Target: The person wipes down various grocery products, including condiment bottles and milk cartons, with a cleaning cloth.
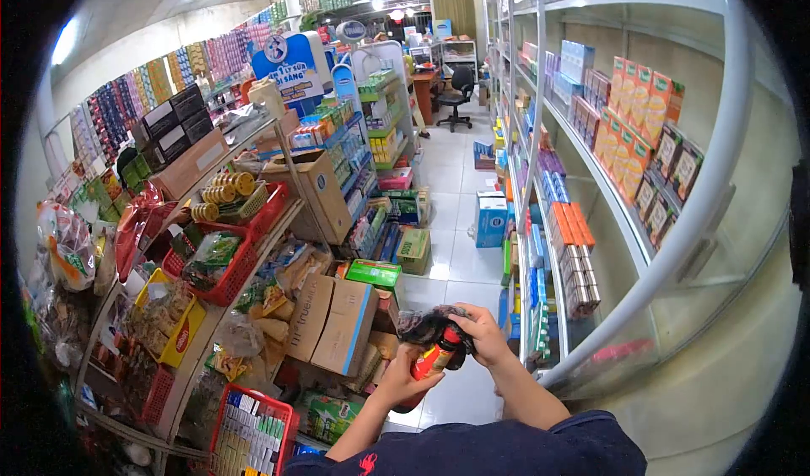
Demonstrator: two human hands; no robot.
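Note:
My left hand (405,379) grips a dark bottle (434,359) with a red and yellow label, held tilted in front of my body. The bottle looks like a sauce bottle, but its print is too small to read. My right hand (484,334) is closed on a dark, patterned cloth (419,324), bunched around the bottle's upper part. Cloth and fingers hide part of the bottle. Just left of my hands is a brown cardboard carton (344,328) with a blue edge.
A metal-framed shelf (582,134) with boxed goods runs along my right. To the left, a rack carries a red basket (226,275) and a yellow tray (175,341). Another red basket (287,432) holds small boxes. A blue carton (490,219) stands on the tiled aisle (447,261).

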